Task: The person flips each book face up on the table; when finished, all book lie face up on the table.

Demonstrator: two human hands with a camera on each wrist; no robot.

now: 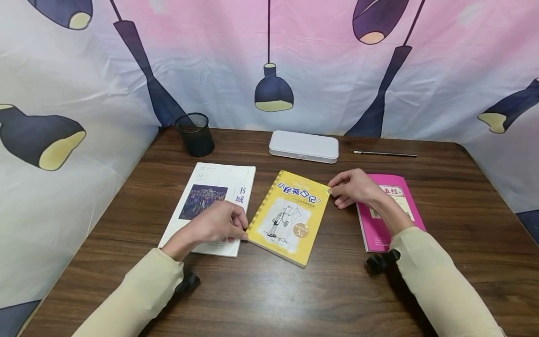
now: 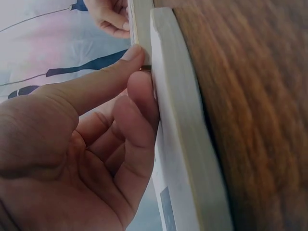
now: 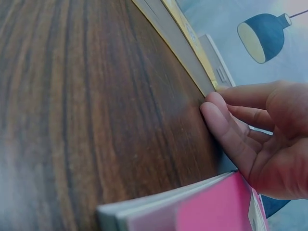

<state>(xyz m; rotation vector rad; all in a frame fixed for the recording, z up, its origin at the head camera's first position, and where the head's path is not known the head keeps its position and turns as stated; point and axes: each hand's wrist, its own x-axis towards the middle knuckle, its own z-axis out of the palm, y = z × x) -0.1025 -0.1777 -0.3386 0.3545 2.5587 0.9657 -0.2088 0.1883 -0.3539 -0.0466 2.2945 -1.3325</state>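
Observation:
A yellow book (image 1: 290, 217) with a cartoon figure on its cover lies at a slant in the middle of the table. My left hand (image 1: 221, 222) pinches its left edge near the lower corner, above the white book (image 1: 214, 187). At the upper right corner, my right hand (image 1: 351, 187) holds the same yellow book between thumb and fingers. The left wrist view shows the left thumb (image 2: 103, 84) and index finger on the book's edge. In the right wrist view, the right fingertips (image 3: 216, 120) meet the corner of the page block. Beneath the right wrist lies a pink book (image 1: 372, 236).
Along the back of the table stand a black mesh pen cup (image 1: 200, 140) and a white pencil case (image 1: 303, 146). A thin pencil (image 1: 385, 154) lies to the case's right. Behind them hangs a lamp-patterned cloth (image 1: 236, 84), with more cloth at both sides.

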